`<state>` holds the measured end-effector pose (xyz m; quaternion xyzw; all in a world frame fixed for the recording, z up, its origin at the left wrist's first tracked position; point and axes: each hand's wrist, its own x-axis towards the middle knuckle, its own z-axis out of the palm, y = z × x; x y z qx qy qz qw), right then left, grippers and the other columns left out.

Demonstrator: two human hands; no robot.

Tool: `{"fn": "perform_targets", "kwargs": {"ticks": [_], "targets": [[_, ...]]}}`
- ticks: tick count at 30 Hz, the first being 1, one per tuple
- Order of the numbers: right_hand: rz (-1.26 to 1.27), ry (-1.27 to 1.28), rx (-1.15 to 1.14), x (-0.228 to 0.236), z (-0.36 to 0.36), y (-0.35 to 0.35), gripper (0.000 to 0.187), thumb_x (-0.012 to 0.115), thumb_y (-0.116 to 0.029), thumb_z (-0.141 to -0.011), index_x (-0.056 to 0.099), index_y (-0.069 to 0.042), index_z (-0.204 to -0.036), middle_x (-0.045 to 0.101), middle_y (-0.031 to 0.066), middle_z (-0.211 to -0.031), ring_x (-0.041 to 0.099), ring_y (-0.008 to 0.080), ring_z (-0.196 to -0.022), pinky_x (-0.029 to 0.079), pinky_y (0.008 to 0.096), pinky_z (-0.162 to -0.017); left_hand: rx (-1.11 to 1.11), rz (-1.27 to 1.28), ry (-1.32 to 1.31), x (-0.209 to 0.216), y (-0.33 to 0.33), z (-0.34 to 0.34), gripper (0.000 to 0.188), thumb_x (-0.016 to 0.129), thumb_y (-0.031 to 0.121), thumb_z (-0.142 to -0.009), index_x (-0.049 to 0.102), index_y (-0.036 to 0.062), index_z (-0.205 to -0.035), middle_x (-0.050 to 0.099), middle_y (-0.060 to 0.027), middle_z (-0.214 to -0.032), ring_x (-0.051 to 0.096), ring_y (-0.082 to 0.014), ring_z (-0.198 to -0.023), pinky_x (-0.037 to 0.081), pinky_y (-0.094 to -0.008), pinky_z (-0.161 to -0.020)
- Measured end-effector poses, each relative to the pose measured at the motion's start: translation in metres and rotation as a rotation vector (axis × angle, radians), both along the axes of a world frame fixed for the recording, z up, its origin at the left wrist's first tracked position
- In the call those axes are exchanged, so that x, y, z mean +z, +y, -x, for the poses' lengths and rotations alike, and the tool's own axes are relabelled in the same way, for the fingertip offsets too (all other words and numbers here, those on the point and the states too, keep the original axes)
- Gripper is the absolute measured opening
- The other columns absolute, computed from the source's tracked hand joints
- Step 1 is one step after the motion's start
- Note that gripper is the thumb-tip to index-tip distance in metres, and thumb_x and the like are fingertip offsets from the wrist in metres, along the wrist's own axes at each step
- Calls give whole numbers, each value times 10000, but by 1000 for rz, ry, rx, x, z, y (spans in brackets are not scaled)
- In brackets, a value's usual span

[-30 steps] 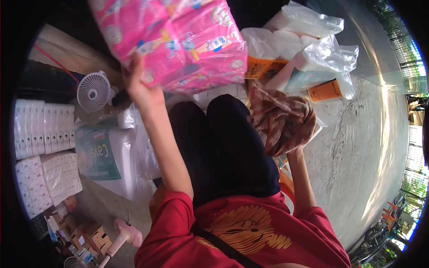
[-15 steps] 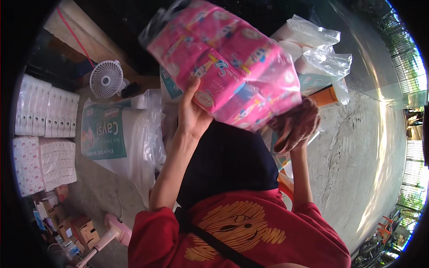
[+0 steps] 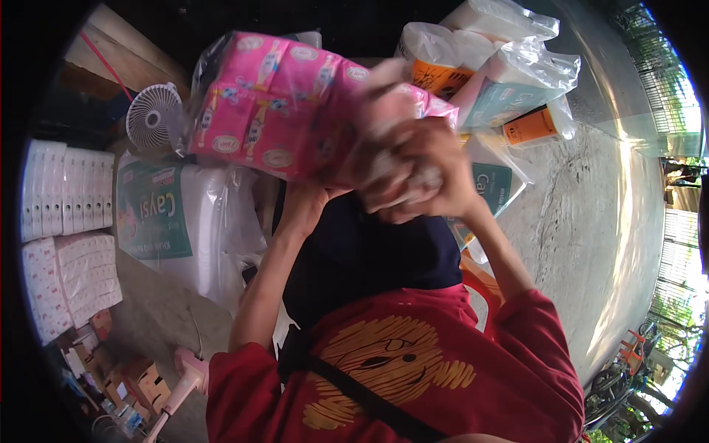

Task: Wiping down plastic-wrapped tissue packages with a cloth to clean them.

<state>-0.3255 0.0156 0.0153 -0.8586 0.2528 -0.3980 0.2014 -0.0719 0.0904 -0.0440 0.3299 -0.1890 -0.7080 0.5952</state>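
Now the left hand (image 3: pixel 309 205) grips a lettered pink pack (image 3: pixel 258 107); right hand (image 3: pixel 442 166) clutches blurred cloth (image 3: pixel 388 111).

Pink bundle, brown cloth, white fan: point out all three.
Pink bundle (image 3: pixel 283 111): head view, on the wrapped packs near its middle.
Brown cloth (image 3: pixel 389 112): head view, on its upper part, blurred.
White fan (image 3: pixel 153 118): head view, on the hub of its round grille.
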Motion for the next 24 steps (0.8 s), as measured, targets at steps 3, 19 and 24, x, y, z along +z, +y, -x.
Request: {"fn": "perform_targets", "kwargs": {"ticks": [3,19,24], "targets": [[112,261,-7,-18,-33,-15,596,813,-323,-485,649,-127,-1024,623,50,-1124,543,330,-1076,438,450,-952,12,-52,-197,2,-5,-4,535,743,67,-820,497,10,-1291,589,-95,-1199,648,-229,-984,572,-364,-863],[-172,114,-271,-40,-5,-11,574,807,-303,-577,629,-95,-1081,604,147,-1107,568,382,-1048,462,484,-919,51,151,-752,19,0,2,411,794,120,-792,621,15,-1149,651,-55,-1092,609,-165,-998,486,-333,-887],[-118,0,-692,-59,11,-80,525,726,-171,-664,603,-22,-1153,641,212,-1056,611,398,-1012,506,443,-856,97,80,-325,11,1,6,497,787,71,-790,563,18,-1230,615,-63,-1148,601,-172,-1039,500,-323,-919]]}}
